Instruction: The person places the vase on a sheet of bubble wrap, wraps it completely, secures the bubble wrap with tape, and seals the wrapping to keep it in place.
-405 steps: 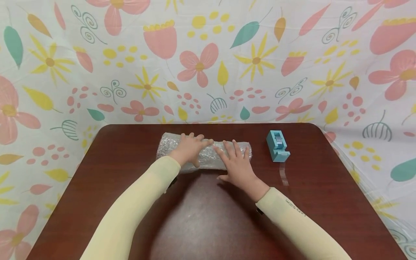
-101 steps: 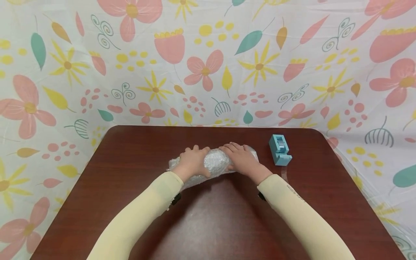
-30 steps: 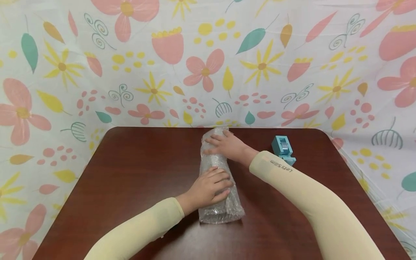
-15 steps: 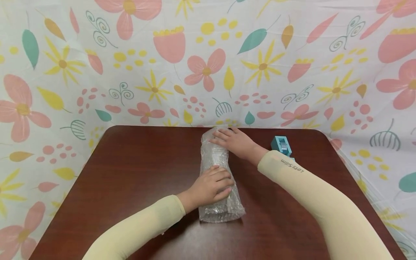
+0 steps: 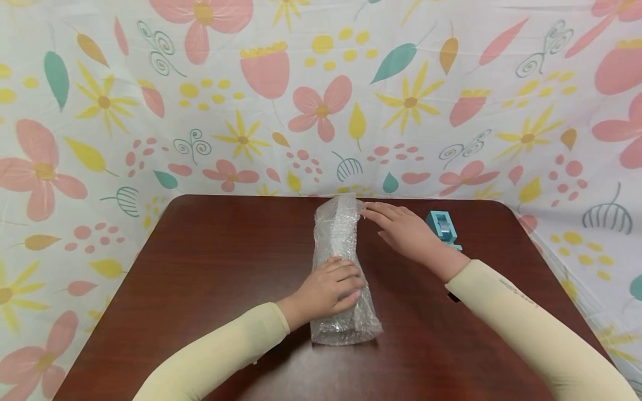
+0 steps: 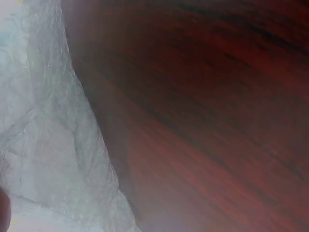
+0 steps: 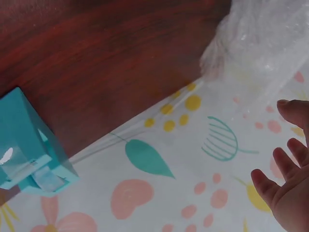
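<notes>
A bundle rolled in clear bubble wrap (image 5: pixel 335 234) lies lengthwise on the table, its far end at the back edge. My left hand (image 5: pixel 323 289) grips it over the nearer half, fingers bent across the top. In the left wrist view the crinkled bubble wrap (image 6: pixel 53 121) fills the left side, with a fingertip at the lower left edge. My right hand (image 5: pixel 413 234) is just off the bundle's far right side, fingers extended. The right wrist view shows this hand (image 7: pixel 289 188) with fingers spread apart from the wrap (image 7: pixel 265 43). What is inside the wrap is hidden.
A light blue tape dispenser (image 5: pixel 441 225) stands at the back right, beyond my right hand, partly covered by it. The dark reddish-brown table (image 5: pixel 225 267) ends against a white floral cloth (image 5: pixel 281 128) behind and at both sides.
The bundle, lying crosswise in the older frames, has been turned lengthwise. In the last second my right hand has slid off its far end to the right; my left hand stays on it.
</notes>
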Motion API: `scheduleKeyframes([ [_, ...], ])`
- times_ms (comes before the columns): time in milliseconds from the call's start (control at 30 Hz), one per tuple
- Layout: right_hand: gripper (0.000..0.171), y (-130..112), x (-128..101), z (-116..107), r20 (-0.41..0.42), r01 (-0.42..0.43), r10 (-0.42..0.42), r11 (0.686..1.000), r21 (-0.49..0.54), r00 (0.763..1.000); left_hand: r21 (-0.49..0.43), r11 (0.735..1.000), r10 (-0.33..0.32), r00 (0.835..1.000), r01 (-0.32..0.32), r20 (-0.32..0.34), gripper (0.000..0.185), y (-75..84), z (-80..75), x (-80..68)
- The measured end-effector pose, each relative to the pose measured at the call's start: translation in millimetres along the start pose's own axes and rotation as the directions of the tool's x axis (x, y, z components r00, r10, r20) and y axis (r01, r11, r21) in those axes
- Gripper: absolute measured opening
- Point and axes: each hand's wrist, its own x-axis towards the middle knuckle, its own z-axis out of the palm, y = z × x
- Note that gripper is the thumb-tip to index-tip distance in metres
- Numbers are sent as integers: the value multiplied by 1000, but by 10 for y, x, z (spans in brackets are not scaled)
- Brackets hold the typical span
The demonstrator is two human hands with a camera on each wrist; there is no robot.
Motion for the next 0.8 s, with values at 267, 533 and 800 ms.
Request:
scheduleKeyframes([
  [267,57,2,-222,-178,-93,-76,85,992,98,992,0,1000,-19,1000,19,19,18,18,-8,-7],
  [533,57,6,-468,-320,-111,-197,213,970,141,971,7,1000,-24,999,24,26,18,31,-35,-2],
  [800,49,95,-728,-284,-105,-336,368,912,236,924,12,1000,-28,999,28,30,19,20,-34,-8],
])
